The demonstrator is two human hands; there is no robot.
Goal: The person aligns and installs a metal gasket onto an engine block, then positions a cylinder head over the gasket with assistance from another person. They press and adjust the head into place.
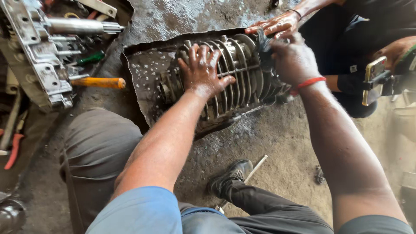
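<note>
Two hands work the finned casing [234,69]: my left hand [203,69] presses spread flat mid-sheet; my right hand [292,58] pinches its end, so I steady firmly.

The finned engine block [234,78] is dull silver-grey, its parallel fins making a striped pattern of bright metal edges and dark gaps, streaked with black grease. The metal sheet [145,71] beneath it is dark grey, speckled with pale droplets. The left hand [203,69] glistens with dark oily film; the right hand [292,58] is dusty grey-brown, with a red band [308,82] at the wrist and a black rag [263,41] beside it. The floor [277,147] is mottled grey and black. A tool handle [99,82] is orange, a screwdriver [91,57] green, the pliers [14,149] red. The sleeve [138,212] is light blue, the trousers [97,147] charcoal, the shoe [232,175] black.
</note>
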